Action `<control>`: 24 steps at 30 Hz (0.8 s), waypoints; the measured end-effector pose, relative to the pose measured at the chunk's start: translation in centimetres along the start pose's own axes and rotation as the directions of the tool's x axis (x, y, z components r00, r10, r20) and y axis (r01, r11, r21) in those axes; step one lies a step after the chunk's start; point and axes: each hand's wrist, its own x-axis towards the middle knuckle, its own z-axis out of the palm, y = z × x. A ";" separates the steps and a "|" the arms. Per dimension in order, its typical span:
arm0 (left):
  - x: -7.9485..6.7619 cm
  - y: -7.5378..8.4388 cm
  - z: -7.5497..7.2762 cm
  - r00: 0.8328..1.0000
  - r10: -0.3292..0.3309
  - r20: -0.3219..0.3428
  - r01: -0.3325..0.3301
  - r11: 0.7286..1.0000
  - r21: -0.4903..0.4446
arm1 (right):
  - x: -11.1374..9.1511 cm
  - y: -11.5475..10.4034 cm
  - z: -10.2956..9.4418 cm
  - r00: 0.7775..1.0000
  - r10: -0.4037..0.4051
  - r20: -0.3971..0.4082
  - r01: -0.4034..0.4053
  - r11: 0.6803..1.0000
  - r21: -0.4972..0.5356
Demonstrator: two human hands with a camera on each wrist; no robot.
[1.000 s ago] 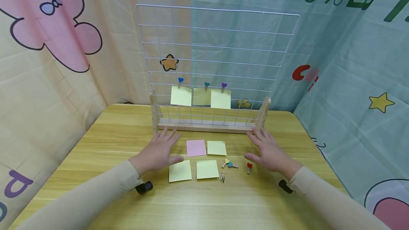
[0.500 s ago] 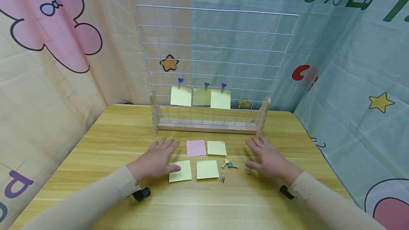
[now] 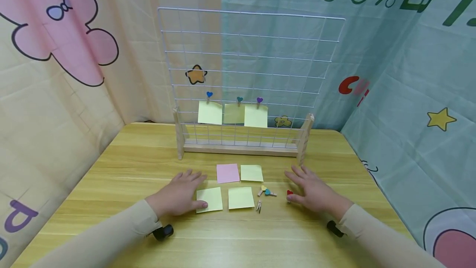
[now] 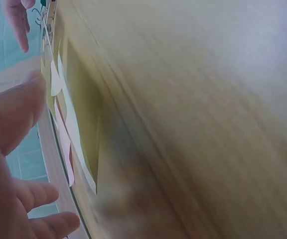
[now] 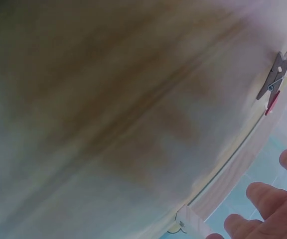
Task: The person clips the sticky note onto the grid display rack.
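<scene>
My left hand (image 3: 180,193) is spread over the table, its thumb over the corner of a yellow sticky note (image 3: 210,200). In the left wrist view its fingers stand apart from the notes. To the right, my right hand (image 3: 314,190) is spread too and holds nothing. Its thumb partly hides a red heart clothespin (image 3: 289,193); the right wrist view shows this clothespin (image 5: 273,82) away from the fingers. Between the hands lie a pink note (image 3: 228,173), two more yellow notes (image 3: 241,197), a yellow and a blue clothespin (image 3: 267,192), and another clothespin (image 3: 258,206).
Behind the hands stands a white wire grid (image 3: 245,57) in a wooden base (image 3: 241,149). Three yellow notes (image 3: 255,116) hang low on it from heart clothespins (image 3: 209,94). Printed curtains (image 3: 401,115) enclose the table (image 3: 238,243).
Both hands have drawn back from the grid's base toward the near side of the table. My left thumb has come over the front left note. The notes and clothespins stay put.
</scene>
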 end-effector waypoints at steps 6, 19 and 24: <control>-0.3 0.1 0.0 1.000 0.010 0.010 -0.010 1.000 -0.001 | -0.2 0.2 0.1 1.000 -0.008 0.018 0.008 1.000 -0.015; -0.5 0.0 0.3 1.000 0.000 0.027 0.000 1.000 -0.011 | -0.4 0.3 -0.1 0.997 -0.046 0.063 0.047 0.999 -0.010; -0.7 0.1 0.3 0.999 -0.009 0.031 0.009 1.000 -0.015 | -0.2 0.3 -0.1 0.994 -0.072 0.076 0.074 0.997 -0.015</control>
